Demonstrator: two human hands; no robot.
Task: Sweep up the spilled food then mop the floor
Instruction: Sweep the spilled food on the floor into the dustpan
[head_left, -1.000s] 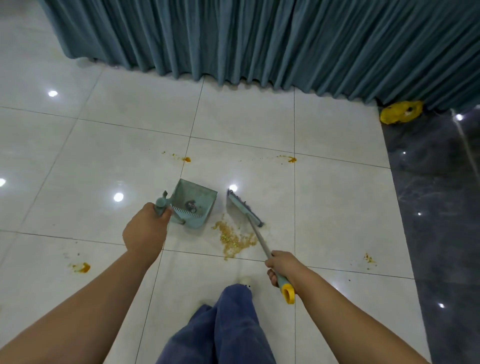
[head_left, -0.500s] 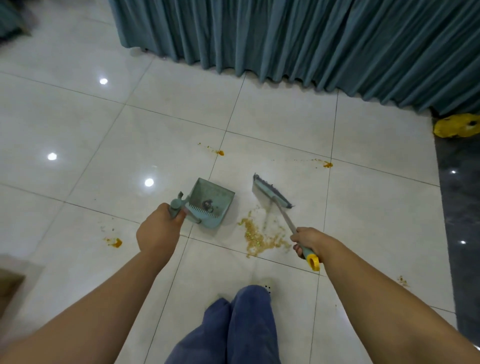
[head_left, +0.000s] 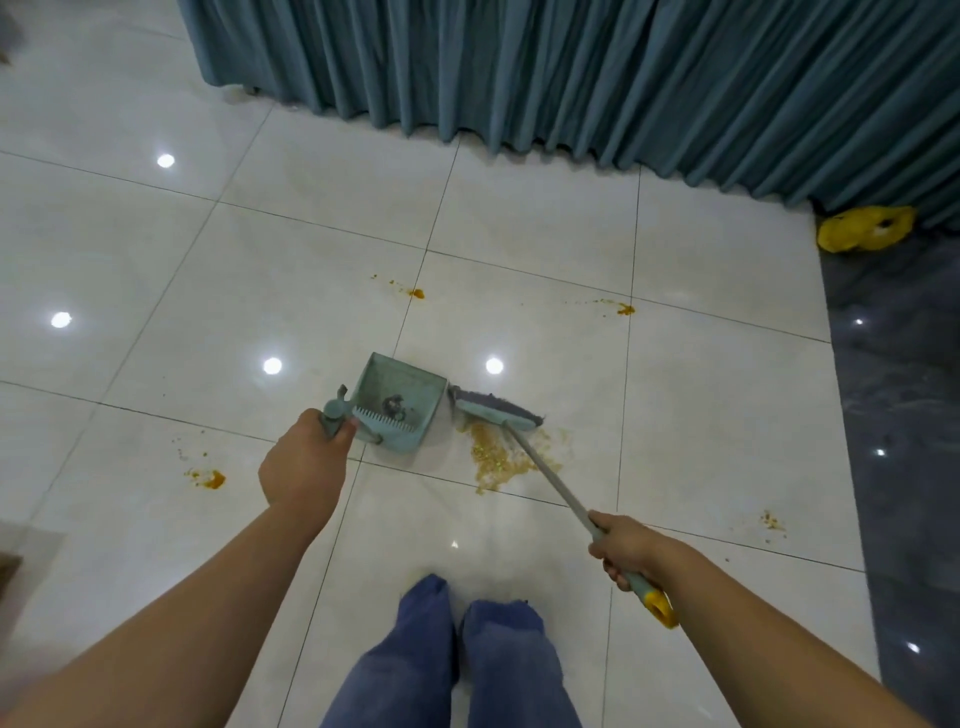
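Across comes the broom (head_left: 496, 410), its head now parked just beside the dustpan's right edge where half a second back it sat well clear of it. The right hand (head_left: 628, 545) is further back too, with a long run of grey handle showing in front of it. That hand is wrapped tight round the broom near the handle's yellow tip (head_left: 660, 610). The left hand (head_left: 304, 467) is clamped on the stubby grip of the dustpan (head_left: 405, 400), thumb over the top. The pan sits tilted on the floor (head_left: 519, 218), mouth away from the person, with a dark clump (head_left: 393, 405) inside by the comb teeth.

The spilled food (head_left: 498, 457) lies in a grainy yellow-brown patch right under the broom handle, on the near side of the bristles and just right of the pan. Smaller orange splotches sit well apart from it: one beyond the pan (head_left: 415, 293), one far right of that (head_left: 623, 310), one to the left (head_left: 208, 478), and crumbs near the dark strip (head_left: 771, 521).

Blue trouser legs (head_left: 457, 665) stand at the bottom. A teal curtain (head_left: 571, 67) hangs along the back, with a yellow bag (head_left: 865, 235) at its foot.
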